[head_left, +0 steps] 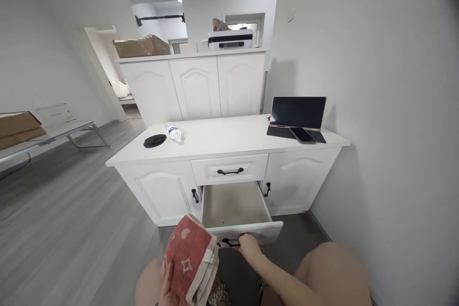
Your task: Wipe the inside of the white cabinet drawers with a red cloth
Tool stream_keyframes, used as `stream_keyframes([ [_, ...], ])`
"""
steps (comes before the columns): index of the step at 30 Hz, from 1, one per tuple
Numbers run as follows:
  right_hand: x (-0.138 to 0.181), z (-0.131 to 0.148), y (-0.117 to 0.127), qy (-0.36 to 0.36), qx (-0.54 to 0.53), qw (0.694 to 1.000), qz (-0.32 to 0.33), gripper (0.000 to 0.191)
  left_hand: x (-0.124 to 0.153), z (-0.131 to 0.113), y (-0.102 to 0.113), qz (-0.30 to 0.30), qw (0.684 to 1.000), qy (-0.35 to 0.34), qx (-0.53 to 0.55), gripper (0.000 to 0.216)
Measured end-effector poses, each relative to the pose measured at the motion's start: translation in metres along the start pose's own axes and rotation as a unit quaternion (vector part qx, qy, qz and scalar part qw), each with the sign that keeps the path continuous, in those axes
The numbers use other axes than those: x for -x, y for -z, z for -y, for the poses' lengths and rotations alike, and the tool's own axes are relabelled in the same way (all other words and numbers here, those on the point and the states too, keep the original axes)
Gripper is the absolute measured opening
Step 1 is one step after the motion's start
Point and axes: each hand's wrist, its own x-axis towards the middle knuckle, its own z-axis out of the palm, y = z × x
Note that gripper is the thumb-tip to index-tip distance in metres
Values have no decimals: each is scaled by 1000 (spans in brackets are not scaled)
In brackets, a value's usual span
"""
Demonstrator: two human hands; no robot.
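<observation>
A folded red towel (188,253) with pale shapes and a light edge is in my left hand (168,287), its fingers lying over the left side. My right hand (249,247) is closed round the black handle (230,242) on the front of the lower drawer (247,232). That drawer is pulled out of the white cabinet, and its inside shows a bare bottom with a few small specks. Above it, the upper drawer (230,171) is closed. The towel hangs just left of the open drawer's front corner.
On the cabinet top (222,136) are a clear plastic bottle (174,132), black round discs (155,140), a tablet (297,112) and a phone (302,135). Cabinet doors flank the drawers. Behind, a taller cabinet carries a cardboard box (141,46) and a white case (230,39). A wall stands at right.
</observation>
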Motion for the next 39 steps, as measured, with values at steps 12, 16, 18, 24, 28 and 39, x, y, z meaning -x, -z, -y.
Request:
stream_keyframes([
  [12,13,-37,7,90,-44,995,30,28,9,18,0,59,977,-5,203,45],
  [16,16,-56,-3,145,-137,980,7,35,-1,27,0,91,986,55,132,50],
  [18,16,-57,-9,140,-166,976,-2,36,-5,32,0,77,990,64,102,48],
  [24,11,-52,-11,132,-203,970,12,31,-15,53,3,43,996,27,67,43],
  [28,5,-55,-15,132,-216,967,18,28,-34,59,-8,-66,997,-6,45,41],
  [39,3,-47,-18,83,-249,965,-2,25,-193,27,-34,-223,960,136,-98,26],
])
